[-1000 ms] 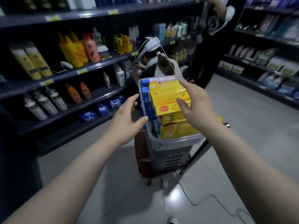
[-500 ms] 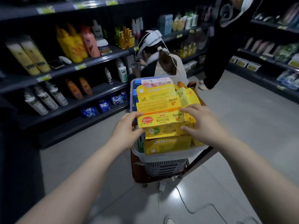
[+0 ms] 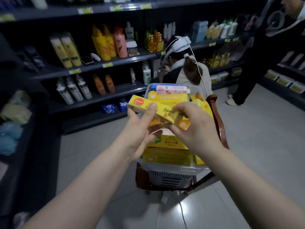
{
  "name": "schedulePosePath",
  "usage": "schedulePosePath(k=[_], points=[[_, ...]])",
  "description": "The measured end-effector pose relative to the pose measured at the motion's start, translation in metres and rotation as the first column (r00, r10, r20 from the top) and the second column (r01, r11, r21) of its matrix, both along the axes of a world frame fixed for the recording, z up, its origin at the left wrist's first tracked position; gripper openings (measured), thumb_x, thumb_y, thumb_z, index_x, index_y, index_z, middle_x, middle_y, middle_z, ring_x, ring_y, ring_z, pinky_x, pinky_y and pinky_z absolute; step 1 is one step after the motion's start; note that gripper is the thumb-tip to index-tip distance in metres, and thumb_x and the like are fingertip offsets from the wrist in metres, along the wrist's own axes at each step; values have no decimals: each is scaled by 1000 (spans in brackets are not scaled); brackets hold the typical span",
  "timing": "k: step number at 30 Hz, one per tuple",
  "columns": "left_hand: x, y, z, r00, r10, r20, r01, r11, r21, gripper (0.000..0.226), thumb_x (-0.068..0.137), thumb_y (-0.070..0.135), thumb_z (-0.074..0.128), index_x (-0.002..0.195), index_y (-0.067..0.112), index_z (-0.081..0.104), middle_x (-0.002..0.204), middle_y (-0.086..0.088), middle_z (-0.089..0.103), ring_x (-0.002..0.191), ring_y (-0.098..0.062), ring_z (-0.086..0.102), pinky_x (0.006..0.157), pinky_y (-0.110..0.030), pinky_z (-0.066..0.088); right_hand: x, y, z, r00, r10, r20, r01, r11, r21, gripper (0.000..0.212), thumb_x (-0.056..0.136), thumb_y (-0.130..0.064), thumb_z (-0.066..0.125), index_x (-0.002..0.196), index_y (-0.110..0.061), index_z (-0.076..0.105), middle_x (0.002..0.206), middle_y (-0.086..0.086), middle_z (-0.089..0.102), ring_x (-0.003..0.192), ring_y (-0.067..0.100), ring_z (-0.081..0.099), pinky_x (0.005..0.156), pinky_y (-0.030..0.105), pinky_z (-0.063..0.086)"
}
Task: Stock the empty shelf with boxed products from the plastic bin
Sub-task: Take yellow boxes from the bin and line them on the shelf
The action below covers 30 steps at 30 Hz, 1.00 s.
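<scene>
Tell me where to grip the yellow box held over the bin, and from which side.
Across its narrow width near mid-length, from the near long edge: the yellow box is long, slim and tilted, so an end grip would likely let it swing. The left hand holds it there, thumb on top; the right hand pinches the right end.

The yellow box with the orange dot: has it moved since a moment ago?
Yes. The yellow box lay flat on the stack in the plastic bin; now the left hand and right hand hold it raised above that stack, tilted.
</scene>
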<state>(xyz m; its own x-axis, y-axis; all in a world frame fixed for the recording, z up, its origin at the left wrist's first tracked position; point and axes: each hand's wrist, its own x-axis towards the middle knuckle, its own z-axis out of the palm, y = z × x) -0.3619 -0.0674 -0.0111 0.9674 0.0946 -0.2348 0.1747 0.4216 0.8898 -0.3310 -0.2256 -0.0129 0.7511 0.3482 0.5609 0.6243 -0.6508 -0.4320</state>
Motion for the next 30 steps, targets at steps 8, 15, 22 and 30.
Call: schedulePosePath(k=[8,15,22,30], points=[[-6,33,-10,957,280,-82,-260,946,196,36,96,6,38,129,22,42,98,-5,65,82,-19,63,81,-44,52,11,-3,-22,970,99,-223,-187,890,-417,43,91,-38,57,131,-23,52,125,-3,57,114,23,47,93,37,40],[-26,59,-35,941,322,-101,-279,910,307,28,98,11,33,113,25,52,99,-3,61,85,-19,57,69,-33,48,26,47,-20,858,280,-432,-510,570,-644,53,93,-7,44,141,-31,40,140,-1,39,123,25,40,93,41,42],[-44,69,-48,949,302,-92,-257,908,330,31,99,14,35,104,39,54,103,2,65,95,-21,59,84,-41,48,35,62,-3,764,218,-607,-632,444,-636,40,92,-38,51,131,-27,52,133,-4,44,118,20,47,96,37,42],[-55,74,-40,962,270,-47,-243,920,308,34,99,7,36,121,30,50,105,3,64,92,-17,60,81,-35,49,21,47,6,925,272,-265,-380,645,-664,20,93,-30,49,82,-15,55,95,2,54,90,24,51,71,37,48]])
